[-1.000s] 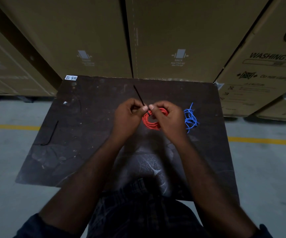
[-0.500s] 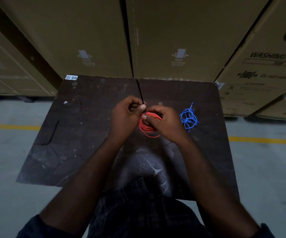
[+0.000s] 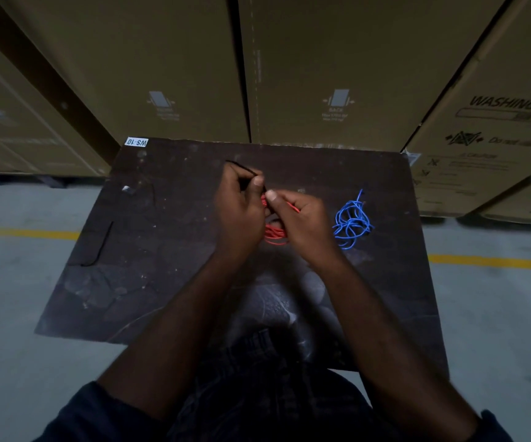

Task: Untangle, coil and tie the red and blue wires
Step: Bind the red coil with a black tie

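Left hand (image 3: 240, 207): pinching black tie (image 3: 241, 167) (thin strip).
Right hand (image 3: 302, 218): gripping red wire coil (image 3: 275, 233).
Blue wire (image 3: 351, 223): lying tangled, right, on counter (image 3: 162, 250).

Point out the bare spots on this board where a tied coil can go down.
Bare board lies between the spare black tie and the left hand, and along the far edge beyond the blue wire. Crowded: the middle, where that hand and the right hand meet over the red wire.

red coil (image 3: 275, 233) mostly behind hands (image 3: 241, 205); black tie (image 3: 240, 166) partly hidden
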Action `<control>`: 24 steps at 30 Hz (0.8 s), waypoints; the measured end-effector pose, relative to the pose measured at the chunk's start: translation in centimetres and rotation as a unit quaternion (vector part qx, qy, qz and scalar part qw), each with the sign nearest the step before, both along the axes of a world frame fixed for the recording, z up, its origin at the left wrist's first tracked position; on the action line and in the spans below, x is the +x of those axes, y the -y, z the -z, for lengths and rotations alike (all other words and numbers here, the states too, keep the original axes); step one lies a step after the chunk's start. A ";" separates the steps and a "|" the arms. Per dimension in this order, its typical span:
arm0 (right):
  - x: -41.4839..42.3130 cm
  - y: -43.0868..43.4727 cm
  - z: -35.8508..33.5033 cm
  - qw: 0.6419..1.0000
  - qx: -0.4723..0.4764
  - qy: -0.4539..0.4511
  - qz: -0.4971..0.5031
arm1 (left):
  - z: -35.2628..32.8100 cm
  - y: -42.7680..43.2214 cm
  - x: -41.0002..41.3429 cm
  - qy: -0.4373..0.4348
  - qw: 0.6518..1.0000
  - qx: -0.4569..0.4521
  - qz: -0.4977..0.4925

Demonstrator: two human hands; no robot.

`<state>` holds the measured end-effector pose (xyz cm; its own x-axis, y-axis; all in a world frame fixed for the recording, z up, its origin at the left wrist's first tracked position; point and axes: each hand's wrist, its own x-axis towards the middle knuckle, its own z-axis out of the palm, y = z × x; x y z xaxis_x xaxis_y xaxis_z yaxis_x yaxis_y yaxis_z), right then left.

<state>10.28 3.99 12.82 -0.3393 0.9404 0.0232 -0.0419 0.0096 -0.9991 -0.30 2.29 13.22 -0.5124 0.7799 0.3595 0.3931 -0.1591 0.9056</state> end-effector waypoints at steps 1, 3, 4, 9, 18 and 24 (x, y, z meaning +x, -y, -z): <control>-0.1 0.1 -0.1 1.000 -0.007 -0.006 0.014 | 0.0 0.0 0.0 -0.004 1.000 0.007 -0.004; -0.4 0.1 -0.2 0.999 -0.012 0.003 0.041 | 0.2 0.1 0.0 -0.018 0.999 0.023 -0.013; -0.5 0.1 -0.1 0.998 -0.017 0.007 0.053 | 0.3 0.2 0.1 -0.026 0.999 0.029 -0.015; -1.1 0.2 1.8 0.994 -0.089 -0.050 0.042 | 0.5 0.2 0.1 -0.030 0.999 0.019 -0.005; -1.2 -0.1 1.2 0.992 -0.117 -0.019 0.035 | 0.5 0.5 0.1 -0.016 1.000 0.008 0.021; -1.6 0.0 1.2 0.977 -0.026 0.059 0.204 | 0.2 0.7 1.7 0.009 0.999 0.021 0.027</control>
<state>8.63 3.98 11.66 0.0662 0.9968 -0.0451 0.0710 -0.0498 -0.9962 1.37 1.63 12.99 -0.4762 0.7915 0.3831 0.3664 -0.2174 0.9047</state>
